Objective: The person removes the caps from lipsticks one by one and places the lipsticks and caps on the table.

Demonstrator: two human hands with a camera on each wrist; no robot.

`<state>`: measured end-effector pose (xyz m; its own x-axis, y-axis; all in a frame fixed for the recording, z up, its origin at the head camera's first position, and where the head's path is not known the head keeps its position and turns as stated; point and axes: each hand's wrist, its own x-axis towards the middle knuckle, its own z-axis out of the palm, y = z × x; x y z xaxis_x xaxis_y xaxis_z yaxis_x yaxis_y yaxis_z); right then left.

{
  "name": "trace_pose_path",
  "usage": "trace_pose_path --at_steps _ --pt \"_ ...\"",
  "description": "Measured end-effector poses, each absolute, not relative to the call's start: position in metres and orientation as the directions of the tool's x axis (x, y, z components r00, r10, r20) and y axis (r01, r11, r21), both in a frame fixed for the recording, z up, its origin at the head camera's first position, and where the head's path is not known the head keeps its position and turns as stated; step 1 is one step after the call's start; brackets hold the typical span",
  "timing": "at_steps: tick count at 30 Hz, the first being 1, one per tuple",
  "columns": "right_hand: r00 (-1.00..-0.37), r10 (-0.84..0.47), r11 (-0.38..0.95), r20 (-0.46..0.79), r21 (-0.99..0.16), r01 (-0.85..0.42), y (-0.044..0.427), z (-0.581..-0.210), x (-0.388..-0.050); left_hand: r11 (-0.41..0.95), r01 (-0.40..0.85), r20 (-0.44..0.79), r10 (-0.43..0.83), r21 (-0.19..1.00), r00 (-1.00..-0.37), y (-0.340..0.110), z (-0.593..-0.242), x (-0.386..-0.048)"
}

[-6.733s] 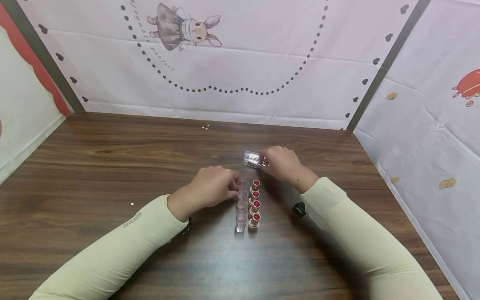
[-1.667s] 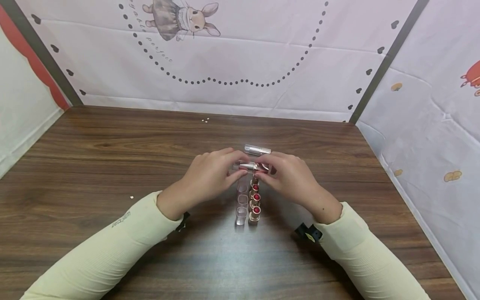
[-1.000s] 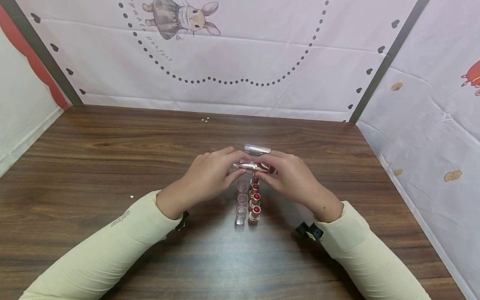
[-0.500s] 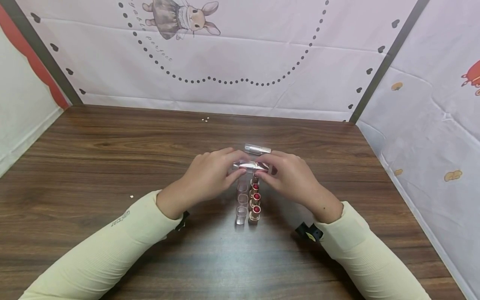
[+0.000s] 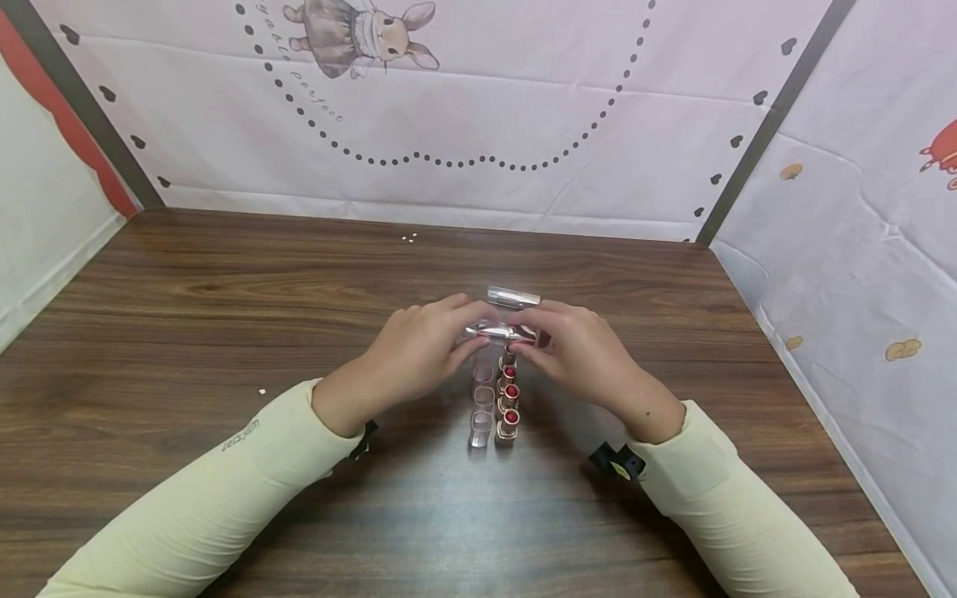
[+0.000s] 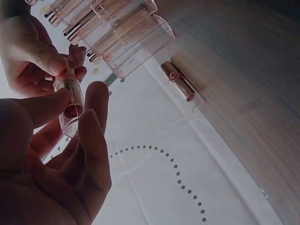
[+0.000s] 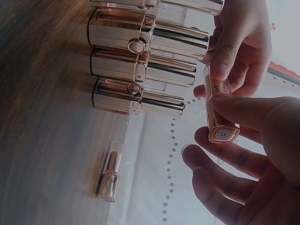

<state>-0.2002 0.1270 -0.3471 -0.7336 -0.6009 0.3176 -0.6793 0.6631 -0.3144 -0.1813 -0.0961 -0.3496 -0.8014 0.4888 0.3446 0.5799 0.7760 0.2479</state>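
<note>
Between my hands a lipstick [image 5: 495, 332] lies level, above the far end of a row of uncapped lipsticks [image 5: 509, 420]. My left hand [image 5: 419, 342] pinches its clear cap end between thumb and fingers. My right hand [image 5: 583, 345] pinches the base end, whose round label [image 7: 223, 134] shows in the right wrist view. In the left wrist view, a dark red tip [image 6: 71, 111] shows through the clear cap. The uncapped lipsticks stand upright, their red tips up. Left of them runs a row of clear caps [image 5: 482, 428], the farther ones partly hidden by my left hand.
Just beyond my hands a capped lipstick [image 5: 513, 297] lies on its side on the brown wooden table [image 5: 224, 291]. Small white bits [image 5: 409, 238] lie near the back edge, and one white scrap [image 5: 262, 391] at left. Printed cloth walls [image 5: 478, 108] enclose the back and sides.
Since the oldest frame, my left hand has come away from the caps and my right hand from the lying lipsticks, both now on one lipstick. Over the last second the hands barely move.
</note>
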Motion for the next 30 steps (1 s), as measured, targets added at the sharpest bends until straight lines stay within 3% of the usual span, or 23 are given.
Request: trace_pose_path --at_steps 21,30 --pt "-0.772 -0.55 0.708 0.321 -0.311 -0.634 0.1256 -0.3478 -0.1987 0.814 0.523 0.306 0.445 0.252 -0.841 -0.0946 -0.3467 -0.1807" --pt "-0.761 -0.566 0.699 0.317 -0.303 -0.647 0.1277 -0.3473 -0.2 0.803 0.542 0.328 0.457 0.248 -0.827 -0.0963 -0.3482 -0.1819"
